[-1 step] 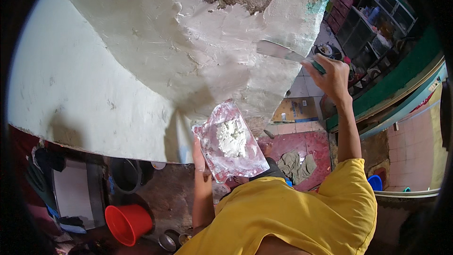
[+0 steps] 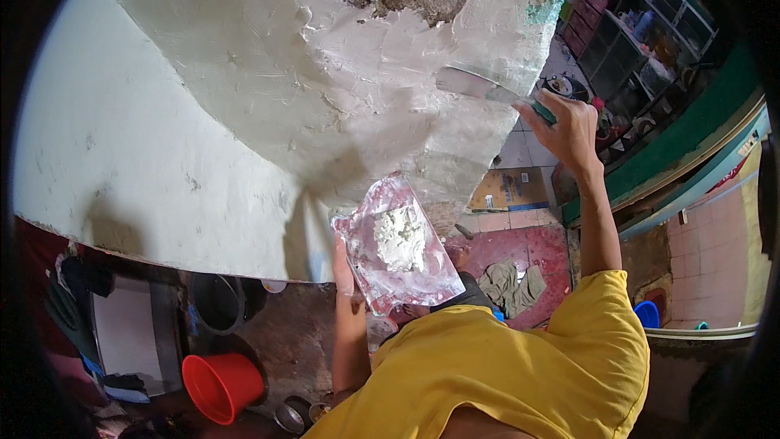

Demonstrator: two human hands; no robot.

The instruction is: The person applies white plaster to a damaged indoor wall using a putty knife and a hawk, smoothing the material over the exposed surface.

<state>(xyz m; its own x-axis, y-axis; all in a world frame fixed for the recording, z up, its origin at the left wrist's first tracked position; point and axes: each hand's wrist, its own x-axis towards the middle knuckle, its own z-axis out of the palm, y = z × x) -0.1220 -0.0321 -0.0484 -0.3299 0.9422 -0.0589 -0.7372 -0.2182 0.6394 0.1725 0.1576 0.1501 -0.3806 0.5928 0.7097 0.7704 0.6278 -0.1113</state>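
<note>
Left hand [image 2: 344, 268]: fingers hidden behind board [image 2: 410, 284]. Scraper [image 2: 492, 93]: handle partly covered by right hand [image 2: 571, 128]; blade blurred. Wall [image 2: 219, 126]: upper part cut off by top edge. Yellow shirt [image 2: 520, 362]: cut off by lower edge. Items [image 2: 642, 26] on cabinet [image 2: 608, 47]: too small to identify.

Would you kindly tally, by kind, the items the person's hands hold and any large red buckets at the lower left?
Scraper, held in the right hand: 1
Board bearing white paste, held by the left hand: 1
Red bucket: 1
Total: 3
</note>
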